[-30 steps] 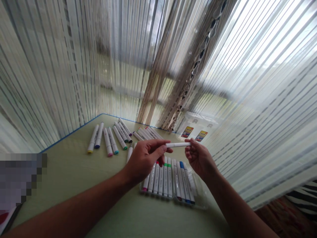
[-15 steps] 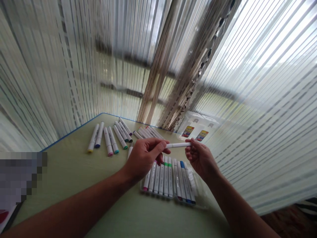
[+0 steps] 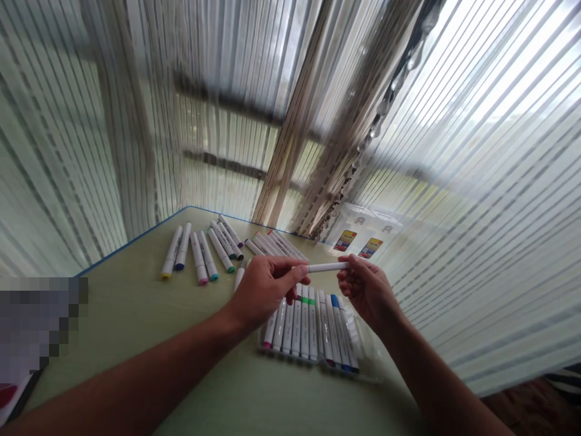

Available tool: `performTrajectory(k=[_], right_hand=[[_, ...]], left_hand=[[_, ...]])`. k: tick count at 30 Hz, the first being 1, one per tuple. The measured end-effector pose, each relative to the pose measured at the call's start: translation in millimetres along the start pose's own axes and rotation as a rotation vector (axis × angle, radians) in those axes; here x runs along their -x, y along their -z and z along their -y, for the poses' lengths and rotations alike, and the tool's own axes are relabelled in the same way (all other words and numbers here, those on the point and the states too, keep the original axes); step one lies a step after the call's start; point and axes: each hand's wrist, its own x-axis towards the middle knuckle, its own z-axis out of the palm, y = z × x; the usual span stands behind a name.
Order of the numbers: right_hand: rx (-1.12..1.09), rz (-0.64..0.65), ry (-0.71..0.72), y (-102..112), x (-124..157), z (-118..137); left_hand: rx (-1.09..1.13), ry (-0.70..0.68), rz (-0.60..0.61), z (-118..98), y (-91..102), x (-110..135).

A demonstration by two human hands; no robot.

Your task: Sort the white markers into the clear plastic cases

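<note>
A white marker lies nearly level in the air between my two hands. My left hand pinches its left end between thumb and fingers, hiding that end. The fingers of my right hand are closed on the opposite end. Under the hands, a clear plastic case on the table holds a row of white markers, some with pink, green or blue ends. My left hand covers the upper left part of that row.
Loose markers with yellow, blue, pink, teal and green caps lie at the back left of the green table. More markers lie behind my left hand. A clear box with two labels stands at the back right, beside string curtains.
Both hands keep their hold on the marker, almost in the same place. The left hand has shifted very slightly to the right along it. The curtain strings hang somewhat differently at the left.
</note>
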Motion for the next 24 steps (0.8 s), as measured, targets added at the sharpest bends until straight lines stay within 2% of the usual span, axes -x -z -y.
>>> performTrajectory(k=[8, 12, 15, 20, 24], right_hand=[[0.035, 0.011, 0.019, -1, 2, -1], [0.114, 0.074, 0.075, -2, 5, -4], [0.246, 0.125, 0.092, -5, 9, -7], [0.494, 0.148, 0.036, -11, 16, -6], [0.533, 0.137, 0.036, -15, 19, -3]], left_hand=[[-0.091, -0.027, -0.035, 0, 0.6, 0], [-0.15, -0.018, -0.034, 0, 1.6, 0], [-0.227, -0.004, 0.026, 0, 1.2, 3], [-0.402, -0.005, 0.113, -2, 0.0, 9], [-0.437, -0.014, 0.133, -3, -0.5, 11]])
